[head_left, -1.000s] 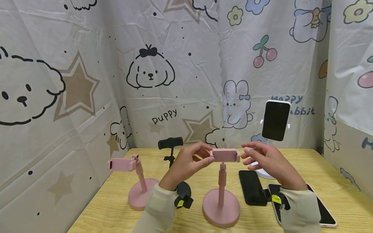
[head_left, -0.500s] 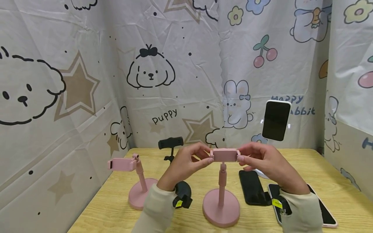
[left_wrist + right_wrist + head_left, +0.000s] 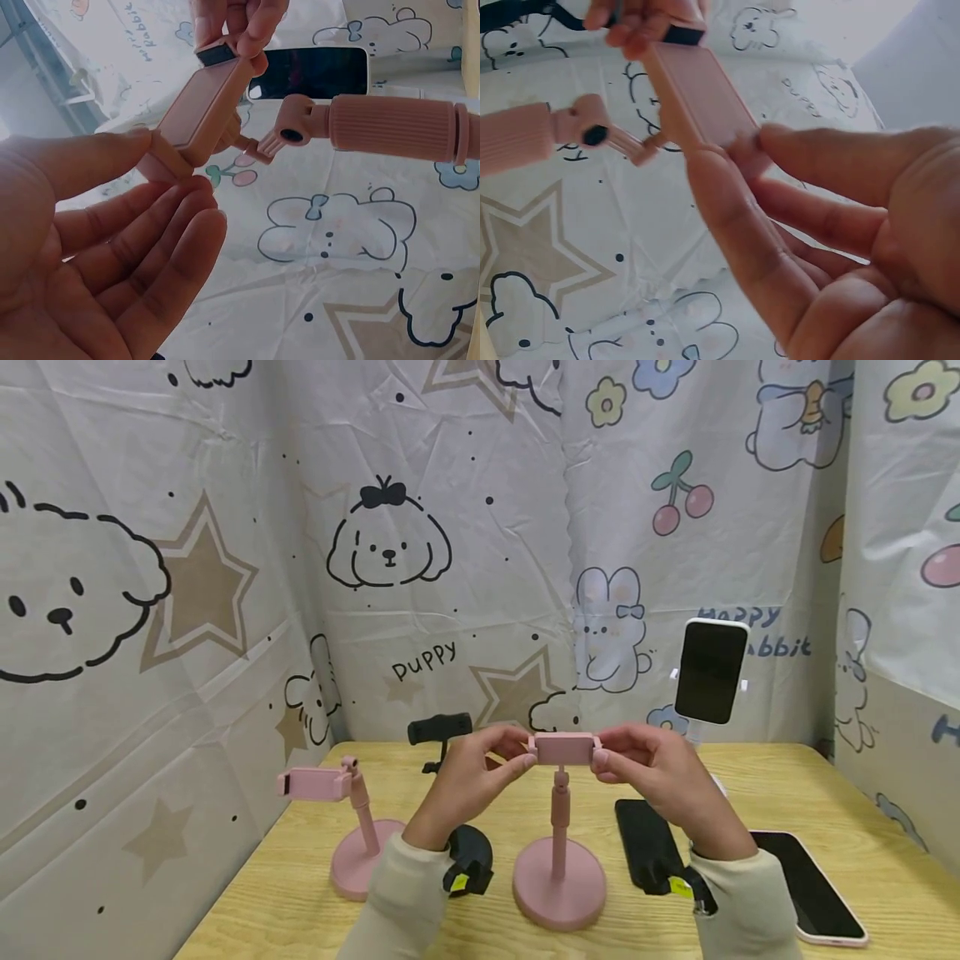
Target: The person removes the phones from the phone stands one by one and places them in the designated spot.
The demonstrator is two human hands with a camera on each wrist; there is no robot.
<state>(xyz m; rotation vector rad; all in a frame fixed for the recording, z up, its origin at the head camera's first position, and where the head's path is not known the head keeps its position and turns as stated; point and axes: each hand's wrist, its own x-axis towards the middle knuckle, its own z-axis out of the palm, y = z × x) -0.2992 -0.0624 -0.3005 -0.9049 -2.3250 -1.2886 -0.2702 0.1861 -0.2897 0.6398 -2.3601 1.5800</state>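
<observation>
A pink phone stand (image 3: 559,810) with a round base stands in front of me, its clamp head level between both hands. My left hand (image 3: 476,781) pinches the clamp's left end between thumb and fingers. On the right end, my right hand (image 3: 656,777) pinches the other clamp arm. The left wrist view shows the clamp's flat face (image 3: 193,105) with a dark pad at its far end, and the hinged neck behind it. From the right wrist, thumb and index finger close on the near end of the clamp (image 3: 709,97).
A second pink stand (image 3: 363,818) is at the left, with a black stand (image 3: 441,728) partly behind my left arm. A black phone (image 3: 648,843) and a white-edged tablet (image 3: 813,889) lie at the right. Behind them a white stand holds an upright phone (image 3: 711,670).
My right hand has come in from beside the clamp and taken hold of its right end. Since then the pink stand has shifted slightly left and away from me.
</observation>
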